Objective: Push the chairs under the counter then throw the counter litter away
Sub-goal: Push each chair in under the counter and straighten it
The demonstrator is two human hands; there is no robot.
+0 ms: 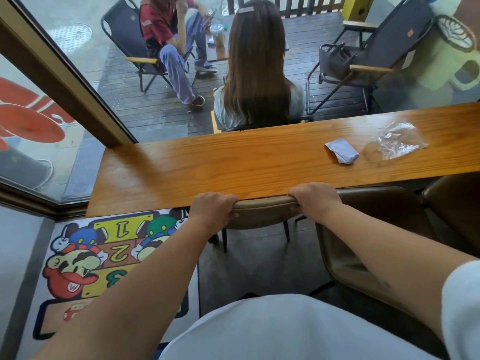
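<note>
1. Nearest us, both forearms reach forward over our white top. Our left hand and right hand are each clamped over the top edge of the tan padded chair with thin dark legs, one at each end of the backrest, so a push should go straight without twisting it.
2. That chair's backrest already sits touching or just beside the front edge of the long orange-brown wooden counter, its seat hidden beneath; we judge it nearly home.
3. To our right, a second brown moulded chair stands out from the counter, with a third beyond it; both seem left to push.
4. A colourful cartoon floor rug lies left of the legs, apparently clear of them.
5. On the counter, right of us, lie a folded white paper scrap and, just beside it, a crumpled clear plastic wrapper, the litter to bin.
6. Past the window, people sit on a wooden deck.
</note>
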